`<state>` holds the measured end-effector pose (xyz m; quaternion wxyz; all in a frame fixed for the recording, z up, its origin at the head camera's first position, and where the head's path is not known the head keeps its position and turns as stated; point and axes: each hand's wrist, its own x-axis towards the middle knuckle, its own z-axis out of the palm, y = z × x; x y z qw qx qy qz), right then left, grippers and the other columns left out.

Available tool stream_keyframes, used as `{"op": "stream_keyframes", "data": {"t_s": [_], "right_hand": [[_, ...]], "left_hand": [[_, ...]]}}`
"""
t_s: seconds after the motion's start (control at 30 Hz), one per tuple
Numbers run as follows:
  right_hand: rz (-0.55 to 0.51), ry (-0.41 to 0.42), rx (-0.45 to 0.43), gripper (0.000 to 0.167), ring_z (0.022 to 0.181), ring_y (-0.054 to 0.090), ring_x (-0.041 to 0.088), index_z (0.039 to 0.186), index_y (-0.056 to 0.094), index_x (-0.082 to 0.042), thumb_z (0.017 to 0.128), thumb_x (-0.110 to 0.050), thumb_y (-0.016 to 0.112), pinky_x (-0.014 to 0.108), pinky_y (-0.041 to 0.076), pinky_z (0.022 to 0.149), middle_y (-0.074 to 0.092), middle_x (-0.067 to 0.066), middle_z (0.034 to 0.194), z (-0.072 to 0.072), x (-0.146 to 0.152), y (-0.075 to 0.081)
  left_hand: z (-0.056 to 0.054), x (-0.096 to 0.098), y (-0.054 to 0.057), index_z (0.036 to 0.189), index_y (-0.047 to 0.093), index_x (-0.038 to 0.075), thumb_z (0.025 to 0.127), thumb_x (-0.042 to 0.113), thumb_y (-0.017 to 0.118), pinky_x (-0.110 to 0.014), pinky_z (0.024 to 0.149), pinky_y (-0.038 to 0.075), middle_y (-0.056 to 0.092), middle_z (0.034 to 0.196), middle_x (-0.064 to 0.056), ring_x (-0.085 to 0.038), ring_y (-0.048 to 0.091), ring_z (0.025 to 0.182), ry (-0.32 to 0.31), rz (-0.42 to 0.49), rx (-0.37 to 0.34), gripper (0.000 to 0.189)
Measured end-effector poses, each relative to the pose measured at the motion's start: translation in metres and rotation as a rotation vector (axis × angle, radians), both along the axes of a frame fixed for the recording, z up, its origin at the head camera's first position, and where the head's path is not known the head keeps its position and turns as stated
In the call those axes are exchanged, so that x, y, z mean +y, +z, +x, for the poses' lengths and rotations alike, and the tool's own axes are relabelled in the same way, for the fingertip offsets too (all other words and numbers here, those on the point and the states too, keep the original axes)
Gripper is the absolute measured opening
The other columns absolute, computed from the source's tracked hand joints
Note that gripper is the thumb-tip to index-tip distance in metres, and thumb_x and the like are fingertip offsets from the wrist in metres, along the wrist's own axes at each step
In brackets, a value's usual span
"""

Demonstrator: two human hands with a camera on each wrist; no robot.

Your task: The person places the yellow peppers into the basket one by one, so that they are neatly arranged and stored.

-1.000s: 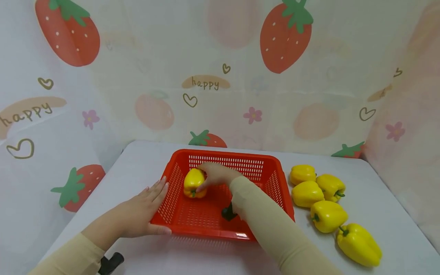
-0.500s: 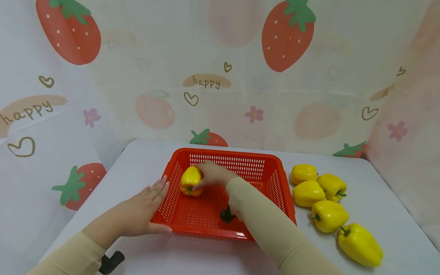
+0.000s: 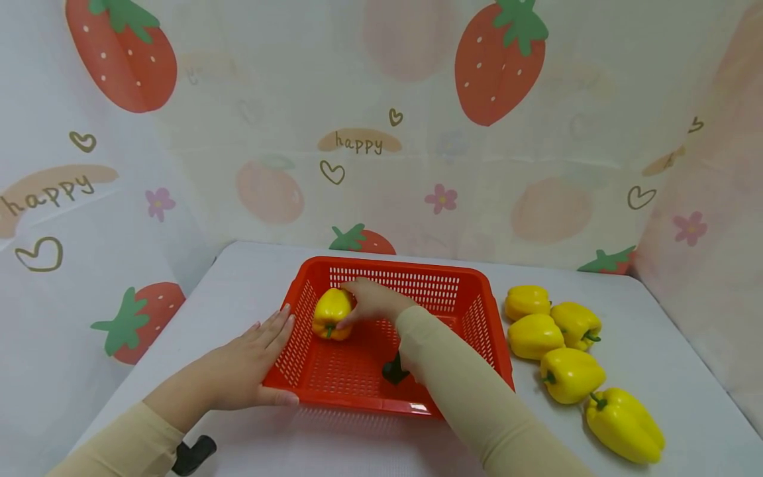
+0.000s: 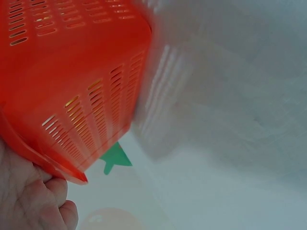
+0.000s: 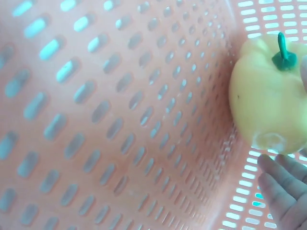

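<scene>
In the head view we are resting our straight-fingered left hand (image 3: 247, 368) against the left side of a red perforated basket (image 3: 357, 401), our right hand (image 3: 378, 302) bracketing a yellow bell pepper (image 3: 331, 314) inside it; in the left wrist view we are touching its rim; in the right wrist view we cannot tell whether we are gripping.

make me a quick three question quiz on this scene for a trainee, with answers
1. How many yellow peppers lie outside the red basket?
2. Which hand reaches into the basket: (a) left or (b) right?
3. True or false: the pepper inside the basket has a green stem.

Key:
1. Five.
2. (b), the right hand.
3. True.
</scene>
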<state>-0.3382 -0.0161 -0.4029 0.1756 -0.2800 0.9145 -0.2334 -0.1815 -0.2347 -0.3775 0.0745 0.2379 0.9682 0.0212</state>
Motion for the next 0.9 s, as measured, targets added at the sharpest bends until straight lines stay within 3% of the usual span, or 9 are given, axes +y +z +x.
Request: {"op": "stream_keyframes", "data": {"t_s": [0.23, 0.43, 0.73, 0.9], "right_hand": [[-0.017, 0.019, 0.033, 0.072, 0.115, 0.044, 0.017, 0.132, 0.048, -0.014, 0.071, -0.040, 0.077, 0.033, 0.035, 0.102, 0.050, 0.001, 0.126, 0.001, 0.004, 0.005], [-0.025, -0.025, 0.002, 0.078, 0.127, 0.035, 0.019, 0.137, 0.043, -0.015, 0.071, -0.042, 0.076, 0.037, 0.029, 0.107, 0.042, 0.001, 0.138, -0.001, 0.009, 0.013], [-0.052, -0.062, -0.013, 0.079, 0.128, 0.035, 0.018, 0.138, 0.041, -0.020, 0.071, -0.041, 0.076, 0.039, 0.032, 0.105, 0.041, -0.001, 0.140, -0.004, 0.014, 0.025], [-0.062, -0.044, -0.008, 0.075, 0.123, 0.041, 0.019, 0.137, 0.042, -0.019, 0.073, -0.040, 0.075, 0.038, 0.035, 0.103, 0.047, 0.000, 0.135, -0.002, 0.014, 0.031]], "left_hand": [[0.001, 0.001, 0.003, 0.146, 0.012, 0.004, 0.065, 0.079, 0.050, -0.051, 0.108, 0.018, 0.005, 0.153, -0.012, -0.029, 0.009, 0.139, 0.013, 0.016, -0.022, 0.117], [0.000, 0.001, 0.002, 0.146, 0.013, 0.004, 0.065, 0.079, 0.050, -0.051, 0.108, 0.019, 0.006, 0.153, -0.012, -0.029, 0.009, 0.139, 0.013, 0.007, -0.020, 0.117], [-0.002, 0.002, 0.001, 0.146, 0.013, 0.004, 0.065, 0.079, 0.050, -0.050, 0.109, 0.018, 0.007, 0.153, -0.014, -0.030, 0.009, 0.139, 0.005, -0.004, -0.003, 0.116], [-0.002, 0.002, 0.002, 0.146, 0.014, 0.003, 0.065, 0.079, 0.049, -0.051, 0.108, 0.019, 0.008, 0.153, -0.014, -0.030, 0.010, 0.139, 0.006, 0.000, -0.011, 0.116]]}}
